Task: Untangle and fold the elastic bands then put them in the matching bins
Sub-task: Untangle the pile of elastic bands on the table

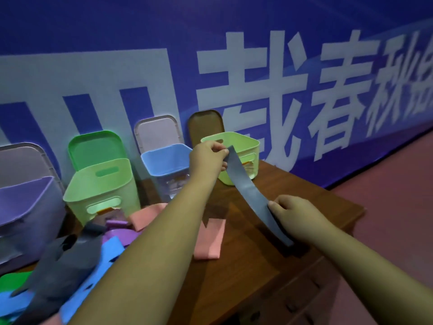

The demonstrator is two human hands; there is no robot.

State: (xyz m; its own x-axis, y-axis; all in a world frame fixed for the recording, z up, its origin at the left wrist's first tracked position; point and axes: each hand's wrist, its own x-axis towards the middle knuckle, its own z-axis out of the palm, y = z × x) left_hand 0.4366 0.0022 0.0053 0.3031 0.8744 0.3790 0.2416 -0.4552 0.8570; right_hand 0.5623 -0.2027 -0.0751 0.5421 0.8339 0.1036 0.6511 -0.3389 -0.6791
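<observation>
A grey elastic band is stretched in the air between my two hands, above the wooden table. My left hand pinches its upper end in front of the far-right light green bin. My right hand grips its lower part, and the tail hangs down toward the table. A tangled pile of bands lies at the lower left: grey, blue, purple, green. Pink bands lie under my left forearm.
Bins stand in a row along the back: a purple one, a light green one with a green lid, a blue one. A blue banner wall rises behind. The table edge runs at right, with reddish floor beyond.
</observation>
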